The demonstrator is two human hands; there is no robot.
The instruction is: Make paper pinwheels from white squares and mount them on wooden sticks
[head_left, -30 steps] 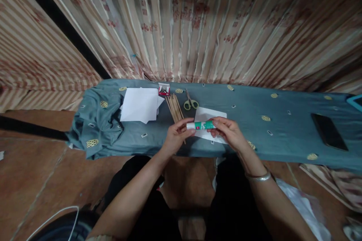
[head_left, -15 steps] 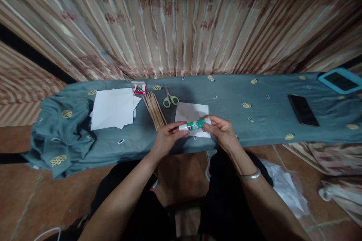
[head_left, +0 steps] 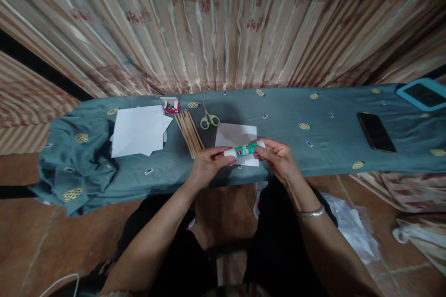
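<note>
A green and white glue stick (head_left: 245, 149) is held level above the near edge of the table. My left hand (head_left: 210, 163) pinches its white left end between thumb and fingers. The right end is gripped by my right hand (head_left: 278, 154), which wears a bracelet at the wrist. Under the glue stick lies a sheet of white paper (head_left: 233, 133), partly covered by it and my hands. Just left of that paper rest a bundle of thin wooden sticks (head_left: 189, 132) and a pair of green-handled scissors (head_left: 209, 119).
A stack of white paper (head_left: 137, 131) lies on the left, beside a small open red box (head_left: 171, 105) of metal bits. On the right are a black phone (head_left: 376, 132) and a blue-framed tablet (head_left: 423, 94). Bunched cloth (head_left: 81, 162) covers the table's left end.
The glue stick has shifted slightly to the right in the picture, with both hands still on it. The view has tilted a little; the things on the table lie as before.
</note>
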